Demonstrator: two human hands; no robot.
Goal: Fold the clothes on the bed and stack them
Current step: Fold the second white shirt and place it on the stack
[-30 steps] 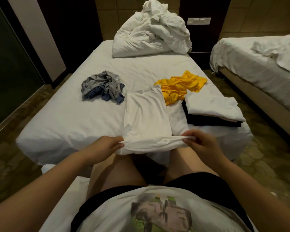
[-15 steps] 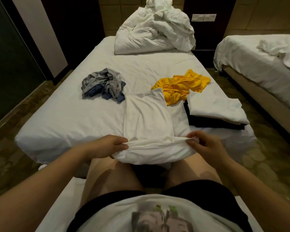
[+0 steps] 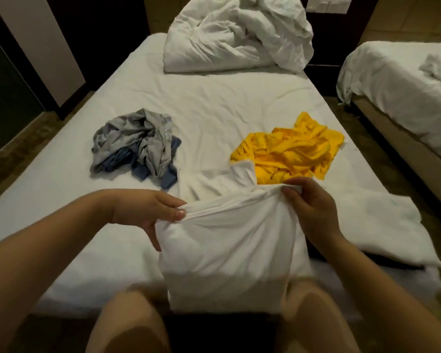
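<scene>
A white shirt (image 3: 229, 240) lies at the near edge of the bed (image 3: 214, 103), its near end lifted and doubled over towards the far end. My left hand (image 3: 148, 210) pinches the left corner of that raised edge. My right hand (image 3: 308, 207) pinches the right corner. A crumpled yellow garment (image 3: 295, 149) lies just beyond the shirt on the right. A crumpled grey and blue bundle (image 3: 138, 143) lies to the left. A folded stack with a white piece (image 3: 382, 225) on top of a dark one sits to the right of my right hand.
A heaped white duvet (image 3: 237, 34) fills the head of the bed. A second bed (image 3: 397, 85) stands to the right across a narrow floor gap. My bare knees (image 3: 127, 324) are against the near edge of the bed.
Both hands have lifted the shirt's near edge and carried it forward over the rest of the shirt, folding it in half. The view has moved closer to the bed.
</scene>
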